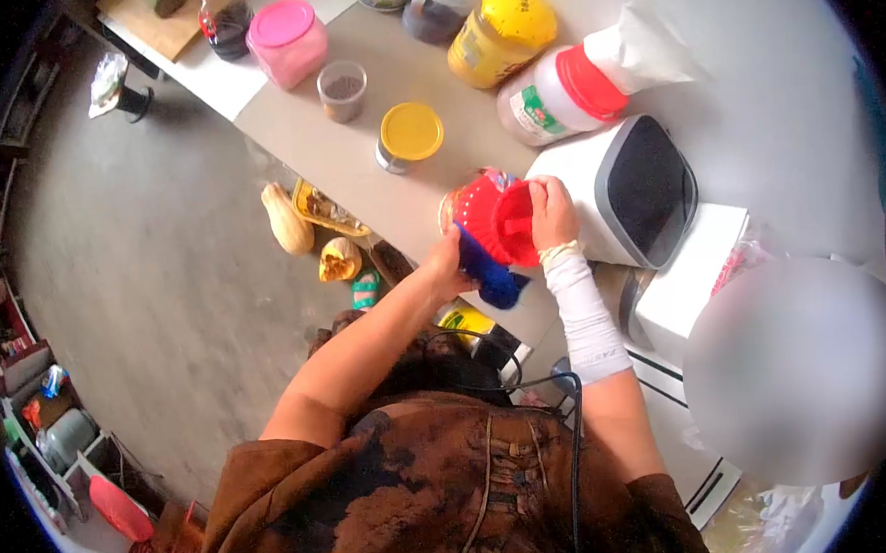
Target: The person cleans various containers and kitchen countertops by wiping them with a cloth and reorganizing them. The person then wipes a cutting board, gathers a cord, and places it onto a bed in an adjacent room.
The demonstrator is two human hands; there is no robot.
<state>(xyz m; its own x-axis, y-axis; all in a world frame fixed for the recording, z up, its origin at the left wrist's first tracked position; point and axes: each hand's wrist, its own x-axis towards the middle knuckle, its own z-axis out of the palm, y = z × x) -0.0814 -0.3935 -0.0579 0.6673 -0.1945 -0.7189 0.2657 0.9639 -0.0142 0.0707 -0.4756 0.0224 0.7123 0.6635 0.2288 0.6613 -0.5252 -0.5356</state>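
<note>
Between my hands, over the counter's front edge, is a red plastic container point(485, 214), tilted, with its round red end turned toward my right hand. My left hand point(446, 263) is closed on a blue cloth point(490, 272), which lies against the container's near side. My right hand point(552, 212), above a white sleeve, grips the rim of the red end. A jar with a yellow lid point(411, 132) stands on the counter just beyond the container.
On the counter point(371, 55) are a small clear cup point(342, 89), a pink jar point(288, 42), a yellow-topped jar point(503, 35), a red-lidded jar point(562, 95) and a white appliance point(614, 192). Squashes point(288, 220) and a yellow basket point(327, 208) lie on the floor. A blurred round area covers the right.
</note>
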